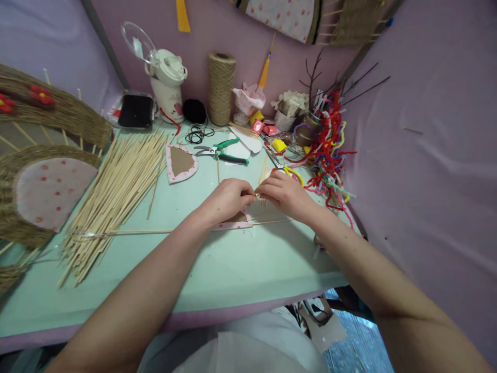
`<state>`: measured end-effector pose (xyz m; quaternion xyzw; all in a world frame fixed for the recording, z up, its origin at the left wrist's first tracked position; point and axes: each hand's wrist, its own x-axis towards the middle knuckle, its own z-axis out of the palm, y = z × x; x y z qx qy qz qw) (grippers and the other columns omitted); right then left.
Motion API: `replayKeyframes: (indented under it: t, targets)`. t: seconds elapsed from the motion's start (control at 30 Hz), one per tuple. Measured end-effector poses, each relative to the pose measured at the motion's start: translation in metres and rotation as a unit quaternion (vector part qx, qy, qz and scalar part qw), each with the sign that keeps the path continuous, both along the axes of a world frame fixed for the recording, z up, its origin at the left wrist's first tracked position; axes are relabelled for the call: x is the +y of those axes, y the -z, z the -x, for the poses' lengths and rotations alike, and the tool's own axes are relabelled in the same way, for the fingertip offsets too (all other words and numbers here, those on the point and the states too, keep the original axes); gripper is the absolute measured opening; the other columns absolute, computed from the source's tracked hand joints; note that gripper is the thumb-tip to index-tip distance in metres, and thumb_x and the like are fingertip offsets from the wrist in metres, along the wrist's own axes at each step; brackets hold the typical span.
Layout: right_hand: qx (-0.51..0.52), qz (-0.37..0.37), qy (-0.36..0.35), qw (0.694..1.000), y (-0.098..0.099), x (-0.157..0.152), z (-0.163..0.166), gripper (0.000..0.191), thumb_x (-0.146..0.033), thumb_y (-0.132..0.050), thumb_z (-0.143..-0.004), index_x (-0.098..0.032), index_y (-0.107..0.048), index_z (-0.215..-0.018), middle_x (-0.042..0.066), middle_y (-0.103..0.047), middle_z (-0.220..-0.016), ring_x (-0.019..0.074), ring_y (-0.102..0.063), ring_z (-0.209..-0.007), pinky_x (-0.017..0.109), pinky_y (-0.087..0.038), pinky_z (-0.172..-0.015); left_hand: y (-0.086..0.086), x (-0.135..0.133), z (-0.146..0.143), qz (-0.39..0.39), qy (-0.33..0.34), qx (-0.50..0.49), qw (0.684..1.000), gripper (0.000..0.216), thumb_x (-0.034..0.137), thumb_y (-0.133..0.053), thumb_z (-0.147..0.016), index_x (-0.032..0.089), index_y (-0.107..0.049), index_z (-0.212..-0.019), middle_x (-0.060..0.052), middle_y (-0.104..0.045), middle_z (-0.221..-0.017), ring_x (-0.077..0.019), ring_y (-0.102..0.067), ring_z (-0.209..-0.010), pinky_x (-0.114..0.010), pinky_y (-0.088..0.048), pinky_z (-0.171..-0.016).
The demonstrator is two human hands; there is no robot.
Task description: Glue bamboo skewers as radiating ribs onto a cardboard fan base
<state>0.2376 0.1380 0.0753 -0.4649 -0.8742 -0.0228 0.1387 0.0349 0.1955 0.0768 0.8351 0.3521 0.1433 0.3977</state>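
Left hand point(232, 198) and right hand point(286, 191) meet tip to tip, fingers closed in a pinch; anything between too small to tell. Panel point(237, 219) flat on table point(233, 274), partly under left hand. Looks light, stiff-centred, soft-rimmed; best held by edges. Sticks point(124, 189) at left: probably light, springy, breakable; grasp mid-length.

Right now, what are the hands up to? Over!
Left hand, right hand: close together, grip unclear. Nearer pink-rimmed, brown-centred fabric piece: partly hidden by left hand. Green-and-black metal cutters: beyond, apart.
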Motion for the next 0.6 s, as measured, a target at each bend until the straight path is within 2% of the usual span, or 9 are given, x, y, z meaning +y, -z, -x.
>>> replayKeyframes:
  t: [0.2,0.4,0.6]
  targets:
    - [-0.002,0.028,-0.011,1.000,0.012,-0.002,-0.014,0.033,-0.020,-0.037,-0.099,-0.020,-0.068,-0.088,0.008,-0.065,-0.080,0.0203,-0.047,-0.078,0.033,-0.038,-0.068,0.005,0.007,0.006,-0.028,-0.006,0.043,0.999,0.019,0.021,-0.053,-0.079,0.020,-0.073,-0.078,-0.003,-0.073,-0.087,-0.0179,-0.063,-0.080,-0.026,-0.043,-0.070]
    - [0.018,0.048,-0.016,0.999,0.024,-0.007,-0.018,0.030,-0.021,-0.039,-0.098,-0.018,-0.068,-0.088,0.009,-0.065,-0.080,0.0206,-0.049,-0.081,0.032,-0.039,-0.068,0.014,0.014,0.007,-0.051,0.024,0.115,0.992,0.014,0.015,-0.055,-0.072,0.020,-0.069,-0.070,-0.005,-0.070,-0.082,-0.0191,-0.060,-0.079,-0.026,-0.042,-0.068]
    - [0.004,0.044,-0.012,0.999,0.029,-0.005,-0.016,0.028,-0.018,-0.042,-0.097,-0.018,-0.068,-0.087,0.009,-0.065,-0.080,0.0209,-0.048,-0.081,0.031,-0.038,-0.068,0.015,0.012,0.006,-0.032,0.025,0.128,0.991,0.009,0.024,-0.062,-0.075,0.020,-0.067,-0.068,-0.005,-0.068,-0.078,-0.0192,-0.059,-0.076,-0.026,-0.039,-0.063]
